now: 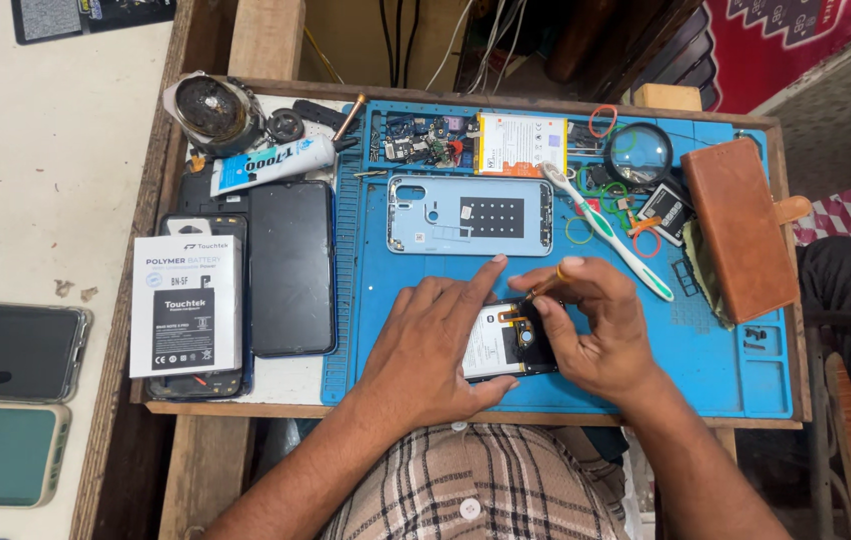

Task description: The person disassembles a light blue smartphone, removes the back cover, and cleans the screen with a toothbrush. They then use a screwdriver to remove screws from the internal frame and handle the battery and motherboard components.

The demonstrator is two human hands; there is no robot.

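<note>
Left hand (436,345) presses flat on the opened phone (506,340); right hand (596,335) fingers pinch a small tool (544,288). A slip could gouge exposed components.

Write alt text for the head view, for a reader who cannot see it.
A left hand steadies an opened black smartphone on a blue rubber work mat, while the right hand works a thin orange-tipped tool into it. Above lie a pale blue phone back cover and a white-green toothbrush.

On your mat (726,370) the opened phone (506,343) lies at the near edge, the back cover (470,215) behind it, the wallet (743,230) at the right edge
</note>
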